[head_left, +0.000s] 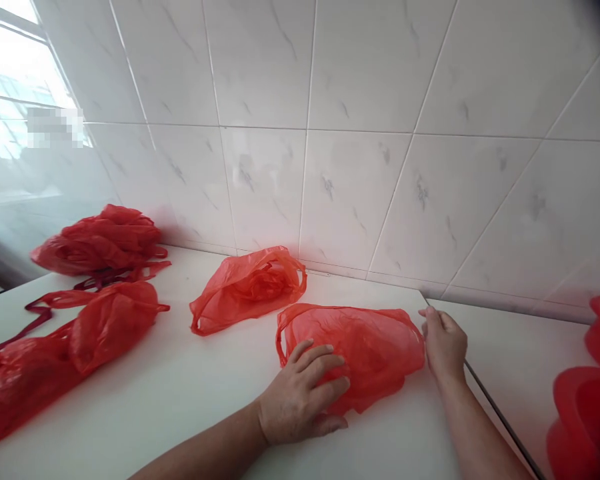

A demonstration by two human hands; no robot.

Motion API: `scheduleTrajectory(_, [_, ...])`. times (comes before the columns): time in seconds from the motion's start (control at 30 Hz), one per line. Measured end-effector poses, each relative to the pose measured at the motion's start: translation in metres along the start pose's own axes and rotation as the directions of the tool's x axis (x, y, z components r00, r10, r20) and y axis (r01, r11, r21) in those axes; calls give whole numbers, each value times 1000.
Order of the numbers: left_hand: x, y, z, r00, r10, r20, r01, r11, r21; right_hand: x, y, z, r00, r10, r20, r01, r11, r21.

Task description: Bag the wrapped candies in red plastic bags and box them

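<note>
A thin red plastic bag (370, 353) lies spread on the white tabletop, with a loop handle at its left end. My left hand (305, 393) rests on its near left part, palm down and fingers spread. At the bag's right end, my right hand (445, 340) is closed with thumb and forefinger pinched together. The bag's edge runs up to these fingers and seems held there; the exact grip is partly hidden. A second red plastic bag (250, 287) lies just behind and to the left, partly open and crumpled inside.
A heap of red bags (100, 240) sits at the back left, with more bunched red bags (115, 327) nearer. Red plastic pieces with flared rims (580, 400) stand at the right. A dark seam (500, 410) divides the tabletops. Behind rises a tiled wall (260, 187).
</note>
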State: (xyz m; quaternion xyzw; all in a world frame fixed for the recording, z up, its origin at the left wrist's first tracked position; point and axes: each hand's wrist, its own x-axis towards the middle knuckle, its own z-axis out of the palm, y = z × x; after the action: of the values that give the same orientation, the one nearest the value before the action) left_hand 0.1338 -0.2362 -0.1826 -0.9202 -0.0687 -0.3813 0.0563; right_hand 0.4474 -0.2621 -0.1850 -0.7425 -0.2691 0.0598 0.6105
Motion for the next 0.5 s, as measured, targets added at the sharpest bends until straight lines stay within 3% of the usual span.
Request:
scheduleTrajectory(0.13, [-7,-5,3,998,-55,-27,57,996,75,7,26,-12,998,68,-13,-68,996,-65])
scheduleTrajectory(0.33, [-22,-16,6,968,-182,-175,205,970,128,0,29,-15,992,66,107,-44,980,-196])
scheduleTrajectory(0.43, [-27,-21,5,914,-328,-237,363,924,121,-4,26,-15,989,48,143,-8,963,-270])
scheduleTrajectory(0.5, [-31,-24,2,849,-452,-275,491,866,92,-7,22,-14,985,43,164,14,943,-334])
